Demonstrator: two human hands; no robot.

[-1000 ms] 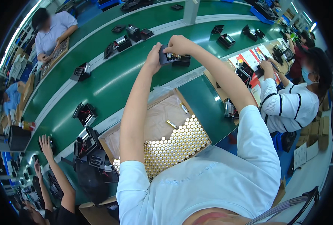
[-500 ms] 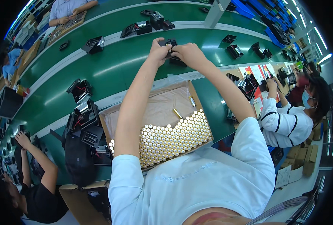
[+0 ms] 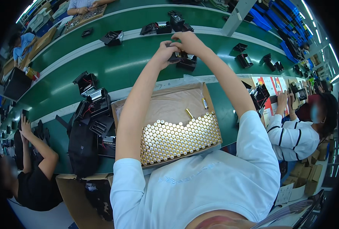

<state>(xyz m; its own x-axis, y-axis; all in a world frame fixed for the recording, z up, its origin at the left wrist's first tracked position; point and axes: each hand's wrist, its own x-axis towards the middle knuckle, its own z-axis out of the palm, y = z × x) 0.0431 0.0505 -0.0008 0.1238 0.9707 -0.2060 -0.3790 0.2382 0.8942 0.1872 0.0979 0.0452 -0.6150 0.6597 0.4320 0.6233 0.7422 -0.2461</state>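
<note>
Above the green conveyor, my left hand (image 3: pixel 163 54) is closed around a small black plastic case (image 3: pixel 175 57). My right hand (image 3: pixel 186 42) arches over the same case from the right, its fingers bent down onto it; what they pinch, if anything, is hidden. Just beyond and to the right, a black box-shaped housing (image 3: pixel 188 63) rests on the belt. Between my forearms and my body lies an open cardboard box (image 3: pixel 209 95) packed with upright gold-and-white batteries (image 3: pixel 177 139). Two loose batteries, a gold one (image 3: pixel 189 113) and a silver-blue one (image 3: pixel 204 103), lie on its brown paper.
Black housings with red wires (image 3: pixel 91 103) and a black bag (image 3: pixel 83 152) stand left of the box. More housings (image 3: pixel 154 28) sit along the belts. Co-workers are on both sides, one in a striped white sleeve (image 3: pixel 291 133). A pale post (image 3: pixel 236 19) rises at the back.
The view has shifted, so the surroundings sit further right. My right hand has risen and now curls over the case from above, where before its fingers pressed at its right side.
</note>
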